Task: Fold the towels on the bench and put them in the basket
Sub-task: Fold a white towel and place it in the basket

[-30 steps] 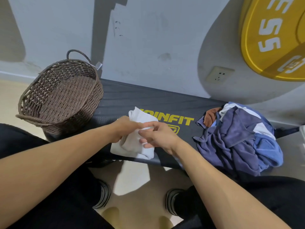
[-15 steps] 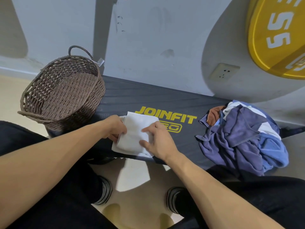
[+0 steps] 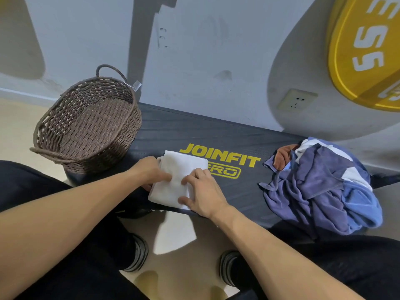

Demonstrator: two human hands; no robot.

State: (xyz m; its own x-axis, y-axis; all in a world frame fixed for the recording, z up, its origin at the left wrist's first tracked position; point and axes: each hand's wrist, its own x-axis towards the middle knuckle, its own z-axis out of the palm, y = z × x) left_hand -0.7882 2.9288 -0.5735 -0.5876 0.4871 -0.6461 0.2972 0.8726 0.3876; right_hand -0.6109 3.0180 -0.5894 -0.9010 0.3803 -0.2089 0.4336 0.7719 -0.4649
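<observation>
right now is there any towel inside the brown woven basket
No, the brown woven basket shows only its bare wicker floor.

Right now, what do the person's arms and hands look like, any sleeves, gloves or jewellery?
Both forearms are bare as far up as the picture shows; no sleeves in view. The left hand and right hand wear no gloves, and no rings, watch or wristband show on the fingers or wrists.
</observation>
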